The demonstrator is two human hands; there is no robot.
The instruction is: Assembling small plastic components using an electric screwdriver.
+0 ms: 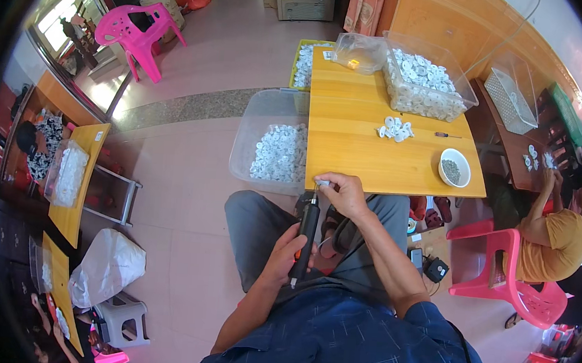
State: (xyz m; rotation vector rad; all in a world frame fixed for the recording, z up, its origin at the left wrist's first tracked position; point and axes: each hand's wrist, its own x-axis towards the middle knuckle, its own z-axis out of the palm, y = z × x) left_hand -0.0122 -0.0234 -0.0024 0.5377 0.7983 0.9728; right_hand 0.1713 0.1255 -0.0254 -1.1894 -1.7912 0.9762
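My left hand [282,255] is wrapped round a black electric screwdriver [307,226], its tip pointing up and away from me. At that tip, by the near left corner of the yellow table [347,145], my right hand [345,195] pinches a small white plastic part [323,183], mostly covered by the fingers. On the table lie a little pile of white plastic parts [396,129] and a small hand screwdriver [448,135]. A white bowl [465,158] nearby holds many tiny grey metal pieces, probably screws.
A clear bin [469,93] full of white parts stands at the table's far right, beside a clear plastic container [358,53]. Left of the table sits another clear bin [243,144] of parts. A person [557,240] works at the right; a pink chair [143,33] stands far left.
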